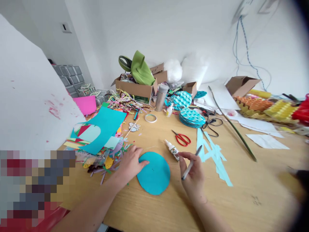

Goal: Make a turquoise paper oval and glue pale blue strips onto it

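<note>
A round blue paper disc (154, 175) lies flat on the table between my hands, with a few small dark marks near its middle. My left hand (130, 164) rests at its left edge, the thumb over the paper and the other fingers loosely spread beside it. In my right hand (194, 177) a grey pen (191, 162) slants across the fingers. The thumb and forefinger are close to the base of a white glue bottle (172, 149) lying on its side; whether they touch it I cannot tell. Red-handled scissors (182, 139) lie behind the bottle.
Light-blue paper strips (216, 154) lie right of my right hand, near a stack of woven blue discs (192, 117). Paper scraps and a blue sheet (108, 120) cover the left side. Tape (150, 118), a metal flask (161, 98) and a cardboard box (135, 88) stand behind. A green stick (231, 124) lies right.
</note>
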A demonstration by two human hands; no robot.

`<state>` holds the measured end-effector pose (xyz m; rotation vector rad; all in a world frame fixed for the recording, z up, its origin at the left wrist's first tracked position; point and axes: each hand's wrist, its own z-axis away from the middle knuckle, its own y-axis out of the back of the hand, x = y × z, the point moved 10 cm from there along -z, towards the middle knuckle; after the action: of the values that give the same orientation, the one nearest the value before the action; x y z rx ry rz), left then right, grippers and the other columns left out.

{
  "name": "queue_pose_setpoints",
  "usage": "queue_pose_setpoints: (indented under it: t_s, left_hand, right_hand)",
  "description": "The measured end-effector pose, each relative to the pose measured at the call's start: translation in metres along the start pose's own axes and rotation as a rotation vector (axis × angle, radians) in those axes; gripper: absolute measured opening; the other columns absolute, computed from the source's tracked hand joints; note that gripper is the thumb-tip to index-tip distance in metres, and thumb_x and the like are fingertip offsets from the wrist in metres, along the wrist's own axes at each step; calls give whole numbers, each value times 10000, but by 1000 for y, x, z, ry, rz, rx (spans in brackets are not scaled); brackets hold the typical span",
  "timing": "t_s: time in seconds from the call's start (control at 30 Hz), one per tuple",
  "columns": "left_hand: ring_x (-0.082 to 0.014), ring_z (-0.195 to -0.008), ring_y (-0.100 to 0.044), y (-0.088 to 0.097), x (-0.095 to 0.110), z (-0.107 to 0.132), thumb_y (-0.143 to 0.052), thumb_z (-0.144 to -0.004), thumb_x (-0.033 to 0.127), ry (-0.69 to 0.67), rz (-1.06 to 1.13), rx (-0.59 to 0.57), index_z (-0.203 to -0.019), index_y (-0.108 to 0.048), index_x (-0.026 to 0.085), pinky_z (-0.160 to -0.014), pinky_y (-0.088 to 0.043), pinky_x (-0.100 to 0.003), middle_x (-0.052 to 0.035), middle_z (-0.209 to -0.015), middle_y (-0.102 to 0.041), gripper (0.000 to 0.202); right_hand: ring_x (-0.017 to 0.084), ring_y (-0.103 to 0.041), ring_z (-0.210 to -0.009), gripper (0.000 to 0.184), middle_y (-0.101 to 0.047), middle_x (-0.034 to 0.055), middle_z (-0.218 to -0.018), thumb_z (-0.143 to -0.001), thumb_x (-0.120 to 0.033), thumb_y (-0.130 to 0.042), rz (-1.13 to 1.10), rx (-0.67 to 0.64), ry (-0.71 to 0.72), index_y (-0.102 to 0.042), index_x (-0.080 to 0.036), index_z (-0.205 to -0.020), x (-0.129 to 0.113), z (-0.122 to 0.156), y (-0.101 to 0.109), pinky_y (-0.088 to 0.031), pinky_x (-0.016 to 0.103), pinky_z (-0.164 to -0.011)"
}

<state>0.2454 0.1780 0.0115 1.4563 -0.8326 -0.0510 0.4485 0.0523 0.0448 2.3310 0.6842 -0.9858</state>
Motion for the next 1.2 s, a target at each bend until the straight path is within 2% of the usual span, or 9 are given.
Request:
queue_pose_setpoints:
  t_s: [0.13, 0.23, 0.3, 0.4, 0.53, 0.7, 0.77, 0.97, 1.2]
  left_hand:
    - [-248, -1012, -582, 16, 17, 4, -710, -799, 211, -190, 95, 186, -1016, -651, 209, -885, -470, -385, -64, -1032, -626, 226]
    - [-219, -935, -575, 25, 39, 14, -654, -841, 195, -378, 216, 243, -889, -641, 208, -847, -468, -366, -51, -954, -621, 51]
    - [-213, -944, -566, 24, 49, 20, -624, -852, 184, -458, 254, 219, -873, -639, 201, -858, -461, -360, -59, -966, -616, 31]
    - [-214, -973, -556, 4, 59, 24, -587, -800, 88, -523, 200, 45, -886, -653, 202, -849, -461, -345, -62, -998, -613, 157]
    - [-223, -971, -551, -21, 57, 26, -543, -741, 12, -547, 117, -144, -891, -669, 199, -824, -463, -340, -53, -977, -631, 271]
    - [-189, -912, -566, 10, 47, 19, -459, -719, -42, -500, 313, 98, -848, -633, 175, -820, -457, -315, -49, -901, -627, 307]
    - [-192, -914, -564, 14, 46, 18, -459, -719, -40, -489, 322, 118, -837, -633, 177, -822, -454, -322, -50, -906, -630, 302]
    - [-225, -937, -550, -19, 51, 20, -489, -725, -23, -536, 151, -142, -824, -682, 198, -832, -453, -360, -46, -914, -658, 310]
    - [-194, -890, -588, 10, 44, 17, -426, -717, -43, -492, 322, 129, -811, -640, 194, -799, -468, -326, -42, -873, -648, 333]
  right_hand:
    - [236, -637, -967, 182, -635, 63, -1030, -905, -212, -590, 7, -50, 44, -565, -241, -1083, -4, 2, -3, -491, 419, -861]
    - [247, -638, -980, 191, -641, 68, -1040, -903, -203, -592, -12, -65, 52, -565, -246, -1088, -2, 2, -4, -490, 441, -877]
    - [248, -638, -972, 180, -639, 67, -1036, -905, -212, -591, -3, -58, 35, -568, -245, -1081, 1, 2, -3, -490, 436, -869]
    - [239, -642, -946, 174, -632, 64, -1028, -908, -227, -591, 29, -43, 14, -574, -238, -1081, 3, 1, -1, -486, 412, -853]
    - [225, -632, -915, 157, -637, 54, -995, -904, -250, -598, 87, -4, 46, -581, -229, -1059, 0, -3, 4, -484, 386, -824]
    - [237, -582, -893, 191, -621, 70, -993, -905, -348, -586, 221, -50, -57, -614, -230, -1052, 16, -9, 3, -462, 330, -638]
    - [245, -571, -900, 217, -615, 80, -1001, -901, -367, -582, 233, -70, -90, -615, -229, -1065, 23, -10, 3, -443, 319, -595]
    - [243, -571, -897, 212, -630, 65, -968, -901, -363, -571, 273, -70, -20, -608, -227, -1059, 19, -14, 4, -453, 381, -740]
    - [232, -577, -866, 191, -635, 61, -962, -913, -349, -554, 255, -4, -30, -613, -221, -1043, 13, -14, 12, -445, 379, -765]
